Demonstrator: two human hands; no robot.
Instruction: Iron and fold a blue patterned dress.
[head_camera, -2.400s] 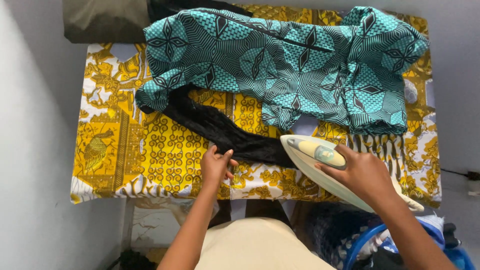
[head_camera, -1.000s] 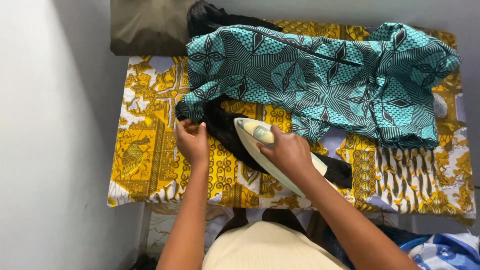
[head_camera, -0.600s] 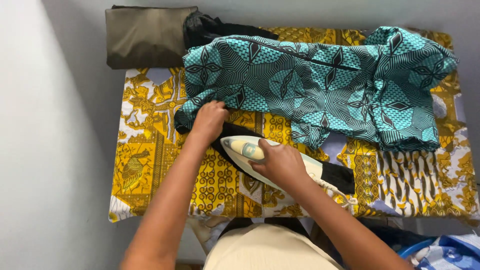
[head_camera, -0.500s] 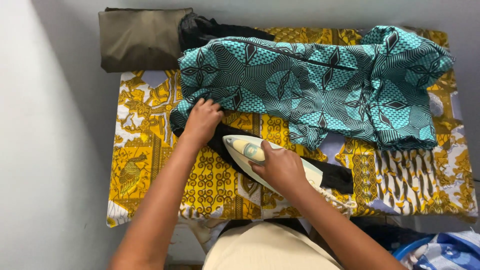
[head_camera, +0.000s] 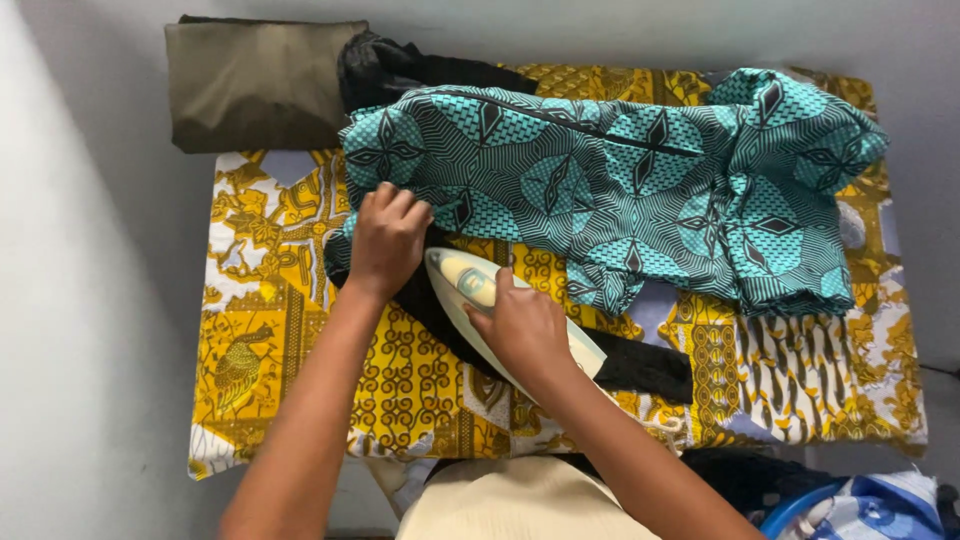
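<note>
Mid-press: my right hand (head_camera: 520, 325) gripped the cream iron (head_camera: 470, 290) closed around its handle, sole on the black strip (head_camera: 640, 365) lying across the yellow-print board cover (head_camera: 280, 330). My left hand (head_camera: 388, 240) pinned the teal patterned garment (head_camera: 620, 180) edge, fingers curled down. Next stroke probably needed the strip held taut and flat.

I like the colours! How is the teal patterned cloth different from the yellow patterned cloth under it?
The teal patterned cloth is bunched and folded in a heap; the yellow patterned cloth lies spread flat as a cover. The teal one shows dark diamonds and fine lines; the yellow one shows swirls and a bird. The teal one is smaller. Both are bright printed fabric.
</note>
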